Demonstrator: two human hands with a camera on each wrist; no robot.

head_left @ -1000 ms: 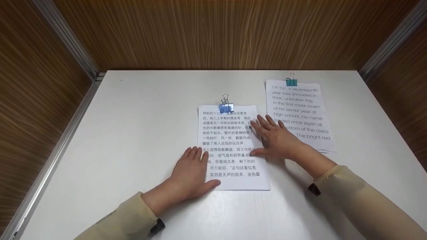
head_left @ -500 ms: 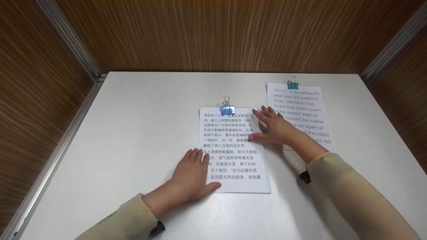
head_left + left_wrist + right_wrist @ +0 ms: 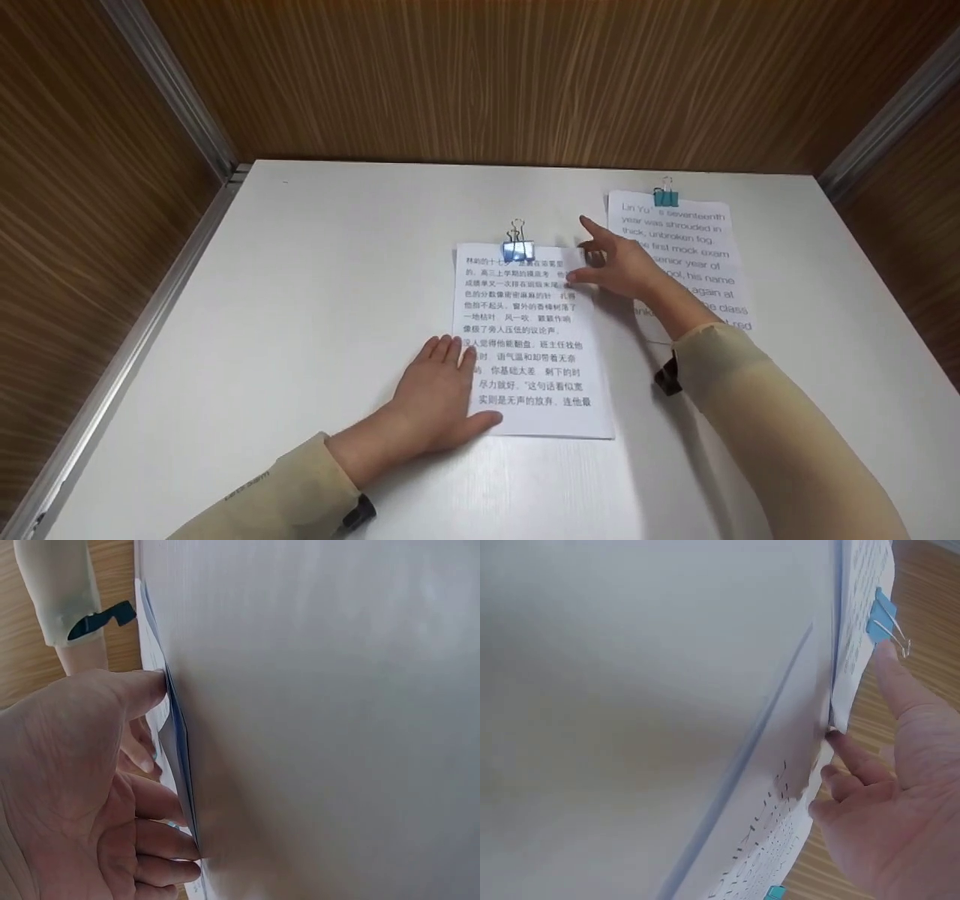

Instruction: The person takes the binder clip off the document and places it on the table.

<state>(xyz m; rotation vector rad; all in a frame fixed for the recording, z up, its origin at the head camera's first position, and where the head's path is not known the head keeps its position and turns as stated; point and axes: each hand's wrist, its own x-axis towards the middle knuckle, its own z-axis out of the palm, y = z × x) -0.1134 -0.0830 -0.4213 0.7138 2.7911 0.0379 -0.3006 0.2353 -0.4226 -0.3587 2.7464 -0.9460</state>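
Observation:
A clipped stack of paper (image 3: 525, 315) with printed Chinese text lies on the white table, a blue binder clip (image 3: 518, 250) at its top edge. My left hand (image 3: 435, 390) rests palm down across its lower left edge, fingers straight and thumb over the bottom margin. Near the upper right corner of the same stack is my right hand (image 3: 619, 266). Its thumb reaches over the right edge and its index finger points outward. In the right wrist view, a bent finger (image 3: 859, 757) meets the sheets' edge while the thumb (image 3: 904, 682) extends above the page.
A second paper stack (image 3: 675, 225) with English text lies at the back right, held by a teal binder clip (image 3: 666, 196). My right forearm covers part of it. Wood-grain panels (image 3: 525, 82) enclose the white table (image 3: 330, 262) at back and sides.
My right hand has slid up the stack's right edge toward its top corner, its fingers bending while the index finger stays extended. The left hand stays in place on the paper.

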